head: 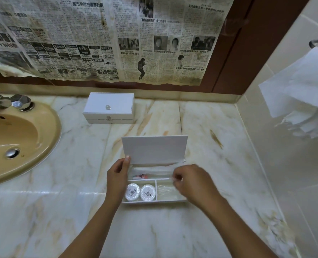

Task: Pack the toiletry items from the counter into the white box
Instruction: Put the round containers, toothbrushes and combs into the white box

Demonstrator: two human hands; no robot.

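An open white box (154, 201) sits on the marble counter in front of me, its lid (154, 149) raised upright at the back. Two round wrapped soaps (140, 192) lie side by side in the front left compartment. Clear plastic packets (166, 191) fill the front right compartment. A long white packet with a small orange-red tube (140, 176) lies in the rear compartment. My left hand (117, 175) grips the lid's left edge. My right hand (189, 180) hovers over the right side, fingers pinched on the end of the long white packet.
A second white box (108, 108), lid shut with a small knob, stands near the back wall. A beige sink (14, 138) with chrome taps (20, 102) is at left. A tissue holder (303, 94) hangs on the tiled right wall.
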